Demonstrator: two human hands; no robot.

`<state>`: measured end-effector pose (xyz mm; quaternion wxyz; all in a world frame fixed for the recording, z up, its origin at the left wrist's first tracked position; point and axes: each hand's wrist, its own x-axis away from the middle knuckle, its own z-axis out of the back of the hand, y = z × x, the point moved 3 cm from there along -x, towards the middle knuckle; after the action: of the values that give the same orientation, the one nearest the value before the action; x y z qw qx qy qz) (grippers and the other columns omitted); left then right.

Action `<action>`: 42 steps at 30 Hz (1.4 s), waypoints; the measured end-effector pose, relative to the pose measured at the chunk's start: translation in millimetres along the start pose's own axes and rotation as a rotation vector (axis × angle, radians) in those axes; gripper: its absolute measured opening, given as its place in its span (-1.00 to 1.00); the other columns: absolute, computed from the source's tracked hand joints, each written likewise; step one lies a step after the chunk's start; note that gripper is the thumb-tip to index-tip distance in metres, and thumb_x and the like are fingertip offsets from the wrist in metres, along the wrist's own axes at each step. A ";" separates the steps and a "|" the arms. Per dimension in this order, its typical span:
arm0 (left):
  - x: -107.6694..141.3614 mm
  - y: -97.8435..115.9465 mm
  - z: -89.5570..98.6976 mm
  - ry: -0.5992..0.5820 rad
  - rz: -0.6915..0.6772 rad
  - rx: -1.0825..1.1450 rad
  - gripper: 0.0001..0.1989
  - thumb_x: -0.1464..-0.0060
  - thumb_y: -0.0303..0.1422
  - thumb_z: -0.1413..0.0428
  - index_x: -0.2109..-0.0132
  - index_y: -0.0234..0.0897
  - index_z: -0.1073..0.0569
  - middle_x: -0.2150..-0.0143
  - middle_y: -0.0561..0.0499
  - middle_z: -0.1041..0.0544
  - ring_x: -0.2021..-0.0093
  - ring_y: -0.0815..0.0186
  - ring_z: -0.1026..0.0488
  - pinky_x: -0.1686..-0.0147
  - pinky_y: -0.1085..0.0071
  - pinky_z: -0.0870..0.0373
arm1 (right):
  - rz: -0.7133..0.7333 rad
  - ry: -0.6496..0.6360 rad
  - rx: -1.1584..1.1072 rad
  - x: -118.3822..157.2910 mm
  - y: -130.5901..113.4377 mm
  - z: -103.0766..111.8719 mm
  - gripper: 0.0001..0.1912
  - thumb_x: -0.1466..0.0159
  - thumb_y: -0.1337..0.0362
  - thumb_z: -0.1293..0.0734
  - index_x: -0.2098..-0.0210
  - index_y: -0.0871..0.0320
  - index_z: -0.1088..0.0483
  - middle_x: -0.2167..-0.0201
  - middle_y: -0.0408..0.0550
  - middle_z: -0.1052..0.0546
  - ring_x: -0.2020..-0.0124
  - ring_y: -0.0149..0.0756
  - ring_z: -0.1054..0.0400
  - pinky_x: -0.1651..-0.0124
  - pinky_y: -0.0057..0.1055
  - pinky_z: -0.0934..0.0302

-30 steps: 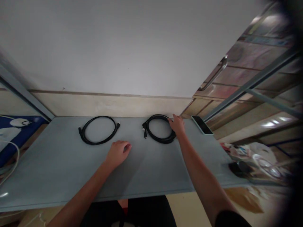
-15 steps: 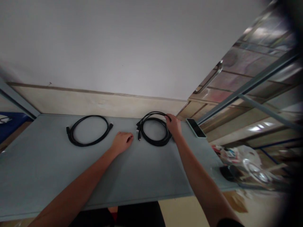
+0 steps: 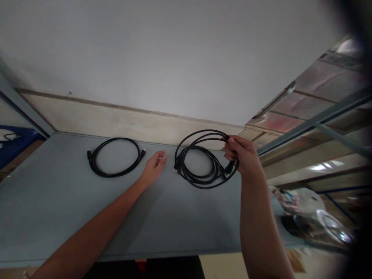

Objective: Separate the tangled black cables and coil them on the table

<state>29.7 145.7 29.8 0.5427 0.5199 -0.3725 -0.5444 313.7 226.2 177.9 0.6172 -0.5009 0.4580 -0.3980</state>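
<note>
My right hand grips a coiled black cable at its right side and holds it lifted above the grey table. Its loops hang loose to the left of the hand. My left hand hovers just left of that coil, fingers slightly apart, holding nothing. A second coiled black cable lies flat on the table further left, near the back wall.
A pale wall runs along the back of the table. Right of the table are metal rails and a heap of clutter with a plastic bag. Blue material shows at the far left.
My right hand has closed on the right coil and raised it off the table. My left hand has moved forward toward that coil.
</note>
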 end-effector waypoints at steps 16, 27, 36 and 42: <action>-15.3 -3.0 28.7 -0.201 0.291 0.411 -0.49 -0.09 0.03 -0.11 0.13 -0.37 -0.52 0.53 0.08 -0.38 0.61 0.44 -0.26 0.60 0.51 -0.17 | -0.148 -0.011 -0.138 6.4 102.7 -83.4 -0.63 -0.18 -0.01 -0.39 0.16 0.11 -0.42 0.56 -0.26 -0.29 0.67 -0.52 -0.09 0.67 -0.56 -0.03; -14.9 13.4 49.5 -0.224 -0.240 -0.371 -0.67 -0.28 -0.27 0.04 -0.01 -0.31 -0.53 0.14 -0.11 -0.62 0.20 0.19 -0.53 0.14 0.34 -0.38 | 0.207 0.051 0.355 10.3 101.9 -92.3 -0.66 -0.26 0.00 -0.31 0.34 0.18 -0.49 0.26 0.04 -0.55 0.25 -0.23 -0.44 0.19 -0.34 -0.33; -23.6 2.3 56.9 0.069 0.066 -0.277 -0.67 -0.25 -0.28 0.01 -0.01 -0.34 -0.52 0.36 -0.03 -0.56 0.40 0.30 -0.45 0.34 0.42 -0.33 | 0.195 -0.267 0.639 16.5 97.1 -90.8 -0.59 -0.35 0.06 -0.23 0.48 0.17 -0.48 0.61 -0.09 -0.43 0.58 -0.36 -0.29 0.44 -0.41 -0.20; -16.7 17.0 50.4 0.015 -0.141 -0.445 -0.70 -0.27 -0.28 0.01 0.00 -0.30 -0.52 0.30 -0.03 -0.60 0.36 0.30 -0.49 0.26 0.41 -0.35 | 0.451 -0.054 0.670 15.5 96.1 -99.0 -0.63 -0.35 0.19 -0.26 -0.07 0.19 -0.46 0.00 0.17 -0.48 0.12 -0.18 -0.43 0.03 -0.23 -0.33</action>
<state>-17.9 151.9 58.2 0.6073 0.4162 -0.2019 -0.6459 225.5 203.7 73.1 0.8299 -0.1694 0.3850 -0.3665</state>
